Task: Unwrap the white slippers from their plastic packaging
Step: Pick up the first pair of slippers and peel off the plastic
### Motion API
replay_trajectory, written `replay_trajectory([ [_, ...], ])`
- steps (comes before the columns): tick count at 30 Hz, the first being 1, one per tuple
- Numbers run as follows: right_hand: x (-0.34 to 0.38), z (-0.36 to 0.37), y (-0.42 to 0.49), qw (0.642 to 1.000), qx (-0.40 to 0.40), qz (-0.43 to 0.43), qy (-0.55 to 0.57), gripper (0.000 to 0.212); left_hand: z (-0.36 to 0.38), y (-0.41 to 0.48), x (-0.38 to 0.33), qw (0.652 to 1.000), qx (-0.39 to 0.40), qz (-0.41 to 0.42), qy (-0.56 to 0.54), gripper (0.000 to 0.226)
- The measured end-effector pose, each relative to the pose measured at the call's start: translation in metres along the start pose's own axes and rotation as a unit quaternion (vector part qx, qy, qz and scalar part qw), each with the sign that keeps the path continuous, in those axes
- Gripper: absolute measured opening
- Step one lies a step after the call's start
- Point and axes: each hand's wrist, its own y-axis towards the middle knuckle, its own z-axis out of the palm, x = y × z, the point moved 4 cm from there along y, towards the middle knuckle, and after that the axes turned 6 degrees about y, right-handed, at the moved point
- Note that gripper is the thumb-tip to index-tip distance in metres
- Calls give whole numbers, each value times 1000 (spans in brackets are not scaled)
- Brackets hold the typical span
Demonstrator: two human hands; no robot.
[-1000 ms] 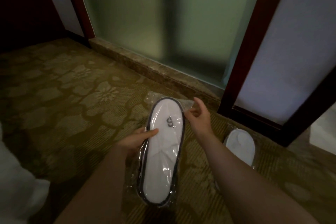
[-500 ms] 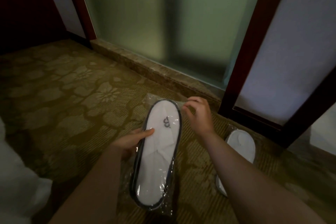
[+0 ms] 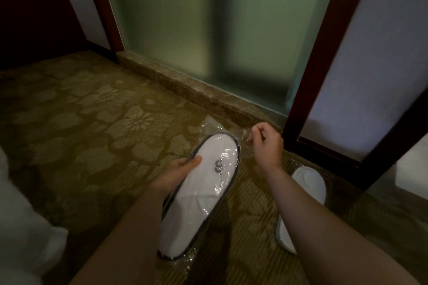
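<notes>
The left hand has the slipper gripped from the side, thumb lying across the white top and the other fingers tucked underneath where they can't be seen. The slipper is held up over the carpet, toe end pointing away toward the sill, and it's inside its clear bag. There's a small grey logo on it, but it's too blurry to read.

The right hand is curled shut, pinching a bit of the bag's loose far corner between thumb and fingertips. The plastic stretches from that pinch back to the slipper's toe. How much of the film the fingers really have is hard to say, since it's see-through and mostly shows as glare.

A second slipper lies on the carpet to the right, near the dark door frame. The right forearm crosses over it and hides its middle, so only the two ends show. There's a crinkle of plastic around it, though the light is too dim to tell whether it's fully wrapped.

Something pale and soft sits at the bottom left edge, cut off, and can't be made out. Behind the sill is frosted glass, just a green blur.
</notes>
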Motion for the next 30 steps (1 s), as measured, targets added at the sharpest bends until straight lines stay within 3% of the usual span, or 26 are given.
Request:
replay_trajectory([
  [4,-10,-7,2,994,-43,65,80,28,3,7,-6,997,-55,55,26,26],
  [8,-22,-19,3,972,-123,131,152,20,2,12,-8,990,-103,79,61,31],
  [13,-44,-18,-1,943,-121,244,189,13,-3,16,-3,980,-128,102,112,40],
  [18,-69,-17,-10,878,-133,400,226,27,-10,19,5,981,-124,96,113,54],
  [20,-74,-16,-13,866,-123,436,213,24,-13,21,7,977,-127,111,133,58],
  [22,-69,-18,-6,900,-102,408,116,8,-16,23,10,970,-142,116,160,59],
  [24,-49,-19,8,944,-97,315,22,19,-18,24,15,964,-155,116,180,58],
  [26,-22,-14,18,974,-68,213,14,23,-20,24,19,960,-162,115,200,57],
  [28,-2,0,21,988,7,148,32,14,-21,27,22,958,-165,111,206,55],
  [30,6,15,14,984,116,136,18,11,-23,29,23,956,-169,108,212,53],
])
